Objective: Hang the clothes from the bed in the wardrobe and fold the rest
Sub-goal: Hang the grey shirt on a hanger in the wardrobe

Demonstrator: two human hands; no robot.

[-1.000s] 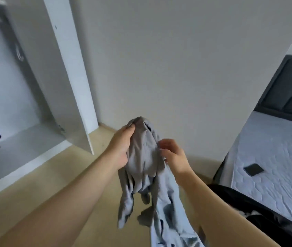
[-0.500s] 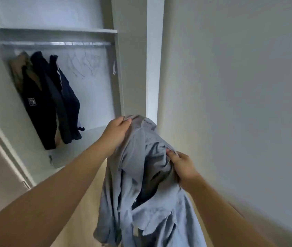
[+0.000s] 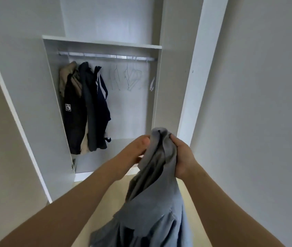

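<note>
I hold a crumpled grey-blue shirt (image 3: 152, 207) up in front of the open white wardrobe (image 3: 132, 111). My left hand (image 3: 136, 150) grips its top from the left and my right hand (image 3: 182, 155) grips it from the right; the rest hangs down between my forearms. Inside the wardrobe, a metal rail (image 3: 106, 56) carries dark and beige jackets (image 3: 84, 107) on its left part and several bare wire hangers (image 3: 129, 77) on its right part.
The wardrobe's left door (image 3: 17, 122) stands open at the left. Its right door (image 3: 202, 68) stands edge-on, next to a plain white wall (image 3: 257, 104). Pale wooden floor (image 3: 106, 202) shows below my arms. A shelf (image 3: 102, 42) sits above the rail.
My view has swung left from the bed and wall to face the wardrobe straight on. Both hands have closed in together on the shirt's top, still holding it.
</note>
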